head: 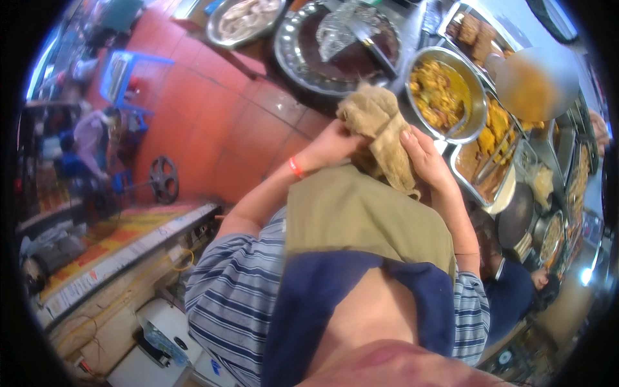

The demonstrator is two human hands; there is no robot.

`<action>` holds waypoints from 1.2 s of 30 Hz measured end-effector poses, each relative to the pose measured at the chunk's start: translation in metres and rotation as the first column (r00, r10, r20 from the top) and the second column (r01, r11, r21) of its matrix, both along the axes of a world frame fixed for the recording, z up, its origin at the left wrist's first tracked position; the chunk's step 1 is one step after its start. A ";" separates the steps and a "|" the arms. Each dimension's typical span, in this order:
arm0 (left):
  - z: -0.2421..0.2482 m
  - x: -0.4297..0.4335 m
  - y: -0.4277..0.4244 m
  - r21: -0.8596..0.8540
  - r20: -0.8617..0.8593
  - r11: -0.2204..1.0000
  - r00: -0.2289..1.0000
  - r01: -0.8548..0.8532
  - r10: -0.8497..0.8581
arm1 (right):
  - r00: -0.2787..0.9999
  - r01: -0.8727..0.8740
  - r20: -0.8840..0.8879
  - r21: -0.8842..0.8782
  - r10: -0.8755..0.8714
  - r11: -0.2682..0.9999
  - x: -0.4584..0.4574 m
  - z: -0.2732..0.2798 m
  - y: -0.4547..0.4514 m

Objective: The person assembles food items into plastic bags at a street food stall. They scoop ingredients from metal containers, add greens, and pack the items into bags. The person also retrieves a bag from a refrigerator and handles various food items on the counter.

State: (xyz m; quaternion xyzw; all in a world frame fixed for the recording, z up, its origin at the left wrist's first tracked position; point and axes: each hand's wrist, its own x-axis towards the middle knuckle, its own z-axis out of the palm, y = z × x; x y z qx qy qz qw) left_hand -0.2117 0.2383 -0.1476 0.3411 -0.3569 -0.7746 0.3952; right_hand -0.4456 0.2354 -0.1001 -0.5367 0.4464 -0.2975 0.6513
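Observation:
A crumpled tan cloth (382,130) hangs between my two hands, in front of my apron. My left hand (341,140), with a red wristband below it, grips one side; its fingertips are partly hidden by the folds. On the other side my right hand (425,155) pinches the cloth with the thumb on top. Beyond the cloth lies a large round metal tray (295,58) of dark red food, with a knife (372,46) and clear plastic on it. A steel bowl (476,104) of yellow stewed food with a spoon stands just beyond my right hand.
Metal trays of cooked food, one with tongs (488,167), line the right side. An oval dish (213,29) of pale food is at the top. A co-worker in dark clothing (510,295) is at lower right. Red tiled floor (208,111) and a blue plastic stool (113,77) lie left.

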 end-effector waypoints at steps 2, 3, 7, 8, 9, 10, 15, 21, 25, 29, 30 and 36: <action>-0.008 0.034 0.008 0.114 -0.193 0.985 0.970 -0.128 0.148 | 0.999 -0.006 -0.047 -0.005 0.006 1.000 0.023 -0.029 -0.005; -0.009 0.045 0.013 0.070 -0.166 0.981 0.968 -0.181 0.190 | 0.997 -0.035 -0.074 -0.013 0.034 0.999 0.035 -0.041 -0.009; -0.004 0.079 0.019 0.125 -0.319 0.939 0.883 -0.322 0.345 | 0.918 -0.324 -0.240 0.000 0.315 0.946 0.081 -0.027 -0.011; -0.002 0.087 0.017 0.227 -0.418 0.921 0.822 -0.316 0.385 | 0.897 -0.385 -0.273 -0.093 0.348 0.918 0.089 -0.030 -0.016; -0.017 0.099 0.014 0.000 -0.188 0.916 0.899 -0.402 0.395 | 0.873 -0.442 -0.309 -0.174 0.378 0.880 0.095 -0.034 -0.020; -0.024 0.107 0.013 -0.229 0.046 0.879 0.897 -0.418 0.439 | 0.871 -0.458 -0.311 -0.239 0.379 0.856 0.102 -0.031 -0.022; -0.004 0.121 0.012 -0.283 0.143 0.925 0.943 -0.253 0.302 | 0.940 -0.337 -0.151 -0.302 0.305 0.892 0.124 -0.030 -0.027; -0.011 0.094 0.025 -0.476 0.312 0.855 0.870 -0.205 0.382 | 0.883 -0.449 -0.363 -0.466 0.298 0.762 0.144 -0.032 -0.012; -0.027 0.083 0.025 -0.344 0.363 0.921 0.879 -0.181 0.309 | 0.952 -0.245 -0.258 -0.322 0.164 0.915 0.148 -0.061 -0.008; -0.066 0.086 0.019 -0.248 0.272 0.920 0.890 -0.302 0.366 | 0.811 -0.397 -0.568 -0.354 0.143 0.847 0.132 -0.097 0.000; -0.068 0.086 0.017 -0.206 0.277 0.933 0.897 -0.296 0.345 | 0.793 -0.409 -0.593 -0.346 0.141 0.844 0.126 -0.105 -0.001; -0.118 0.096 0.029 -0.218 0.693 0.968 0.718 0.124 0.064 | 0.746 -0.420 -0.664 -0.403 0.056 0.813 0.086 -0.157 0.012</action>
